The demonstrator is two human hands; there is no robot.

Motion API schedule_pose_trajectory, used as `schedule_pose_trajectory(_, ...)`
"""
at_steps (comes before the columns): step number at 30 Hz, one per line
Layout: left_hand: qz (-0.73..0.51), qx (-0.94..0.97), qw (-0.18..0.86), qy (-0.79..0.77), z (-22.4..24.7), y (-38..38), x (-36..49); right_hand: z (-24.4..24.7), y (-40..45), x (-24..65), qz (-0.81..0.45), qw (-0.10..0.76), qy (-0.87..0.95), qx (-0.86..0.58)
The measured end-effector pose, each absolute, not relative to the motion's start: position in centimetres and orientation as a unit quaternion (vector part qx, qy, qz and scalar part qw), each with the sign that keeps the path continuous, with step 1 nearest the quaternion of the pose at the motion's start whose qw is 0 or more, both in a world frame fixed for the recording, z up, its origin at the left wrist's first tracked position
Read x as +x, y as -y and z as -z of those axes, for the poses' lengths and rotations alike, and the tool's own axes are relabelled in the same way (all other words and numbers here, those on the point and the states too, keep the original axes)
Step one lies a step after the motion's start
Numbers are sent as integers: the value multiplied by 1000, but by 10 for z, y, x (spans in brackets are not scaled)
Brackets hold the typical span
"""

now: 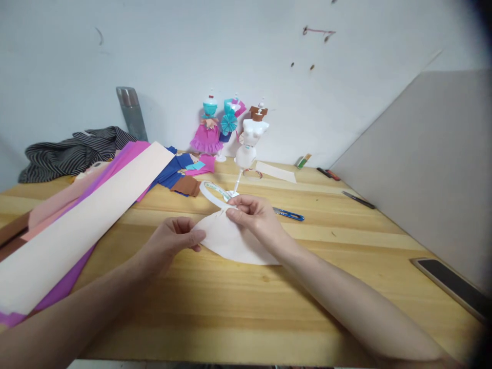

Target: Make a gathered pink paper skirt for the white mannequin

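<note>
Both my hands hold a pale cream sheet of crepe paper [234, 242] just above the tabletop. My left hand [180, 237] pinches its left edge between thumb and fingers. At the top edge, where the paper looks gathered into small folds, my right hand [253, 215] is closed on it. A white ring with green print on its inner side, like a tape roll [213, 192], sits right behind the gathered edge; whether my right fingers also touch it I cannot tell. Behind them stands a white mini dress form [248, 146] with a brown collar piece.
Two dressed mini forms [207, 130] stand by the wall. Crepe paper strips [88, 220] cover the table's left side, near a striped cloth [82, 154] and a bottle [131, 115]. Blue thread snips [290, 214] lie beyond my right hand; a phone [453, 284] rests far right.
</note>
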State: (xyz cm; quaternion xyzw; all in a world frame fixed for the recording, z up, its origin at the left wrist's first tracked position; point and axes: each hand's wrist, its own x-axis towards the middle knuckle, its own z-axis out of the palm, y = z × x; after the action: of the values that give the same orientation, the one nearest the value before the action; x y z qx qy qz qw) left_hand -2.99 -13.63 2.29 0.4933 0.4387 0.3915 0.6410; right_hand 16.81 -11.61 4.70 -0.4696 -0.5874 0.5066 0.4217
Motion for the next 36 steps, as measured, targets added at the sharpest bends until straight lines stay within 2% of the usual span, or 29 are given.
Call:
schedule_pose_trajectory(3, -390, 533, 594, -461, -27, 139, -28, -48, 116, 168, -517, 421, 579, -469)
schedule_pose_trajectory(11, -335, 542, 633, -441, -19, 136, -26, -46, 120, 166, -513, 404, 590, -474)
schedule_pose_trajectory(19, -284, 587, 584, -483, -26, 140, -26, -44, 119, 168, -486, 395, 619, -474)
schedule_pose_trajectory(22, -307, 596, 580, -463, -30, 141, -28, -44, 122, 165, -475, 382, 636, -473)
schedule_pose_trajectory(30, -393, 476, 673, -407, -19, 141, -27, -37, 131, 160, -459, 349, 674, -462)
schedule_pose_trajectory(33, -400, 492, 657, -407, -16, 142, -27, -35, 129, 159, -454, 345, 678, -463)
schedule_pose_trajectory(36, -391, 558, 574, -454, -20, 145, -26, -33, 128, 160, -431, 347, 688, -470)
